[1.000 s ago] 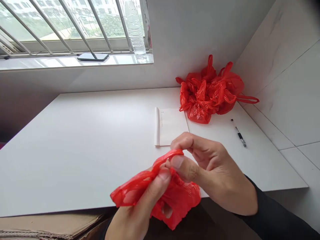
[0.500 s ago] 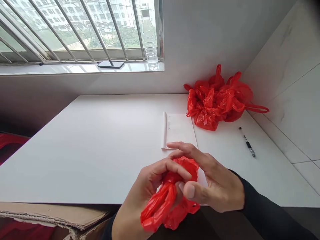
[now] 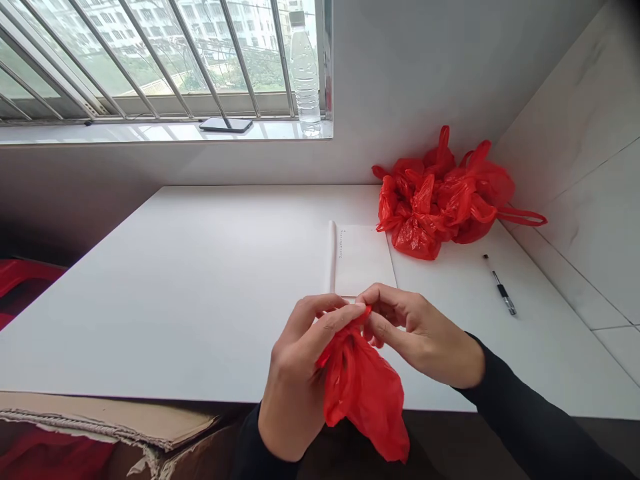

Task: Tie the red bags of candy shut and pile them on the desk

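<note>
Between my two hands, at the near edge of the white table, hangs a red plastic bag (image 3: 375, 393). My left hand (image 3: 305, 360) grips its bunched upper part, thumb and fingers closed on it. With thumb and fingertips, my right hand (image 3: 415, 333) pinches the top of the bag, right beside the left fingertips. The lower part of the bag dangles loose past the table edge. Just beyond my hands lies a notepad (image 3: 365, 260) with its cover rolled back along the left side.
A heap of red plastic bags (image 3: 440, 200) fills the table's back right corner. A pen (image 3: 501, 290) lies to the right. On the windowsill are a phone (image 3: 226, 125) and a water bottle (image 3: 305, 80). A cardboard box (image 3: 100, 417) stands at the lower left, below the white table (image 3: 200, 287).
My right hand has closed from an open pose onto the bag's top. My left hand has turned more upright, and the bag now hangs down, more spread out.
</note>
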`<move>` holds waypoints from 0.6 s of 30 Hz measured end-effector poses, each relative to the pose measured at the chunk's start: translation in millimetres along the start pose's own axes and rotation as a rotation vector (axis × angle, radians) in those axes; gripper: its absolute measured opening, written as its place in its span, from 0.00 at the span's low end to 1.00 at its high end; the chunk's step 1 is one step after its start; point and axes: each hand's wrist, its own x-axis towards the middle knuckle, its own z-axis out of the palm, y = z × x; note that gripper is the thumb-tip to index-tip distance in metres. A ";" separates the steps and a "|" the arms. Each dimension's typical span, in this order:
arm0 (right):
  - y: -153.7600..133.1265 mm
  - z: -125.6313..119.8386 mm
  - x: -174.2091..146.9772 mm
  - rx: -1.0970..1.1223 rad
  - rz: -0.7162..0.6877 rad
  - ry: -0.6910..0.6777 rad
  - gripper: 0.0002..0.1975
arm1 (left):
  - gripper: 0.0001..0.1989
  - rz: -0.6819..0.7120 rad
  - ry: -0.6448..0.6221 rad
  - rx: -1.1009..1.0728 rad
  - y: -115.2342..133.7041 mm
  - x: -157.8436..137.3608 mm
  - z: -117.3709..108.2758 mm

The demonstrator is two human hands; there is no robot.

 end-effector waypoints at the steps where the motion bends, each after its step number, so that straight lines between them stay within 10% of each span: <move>1: -1.1 -1.0 -1.0 -0.057 -0.022 0.055 0.09 | 0.26 0.000 -0.045 0.011 -1.4 -1.7 -1.4; 6: 3.6 -16.0 -17.0 -0.223 -0.050 0.215 0.09 | 0.28 -0.116 -0.069 0.113 -12.9 -29.3 -5.4; 14: 52.1 -67.7 -66.9 -0.280 0.240 0.213 0.11 | 0.22 -0.867 0.368 0.009 -10.6 -71.4 17.4; 18: 62.2 -53.1 -37.5 -0.149 0.099 0.174 0.16 | 0.23 -0.942 0.535 -0.128 -6.9 -62.6 40.7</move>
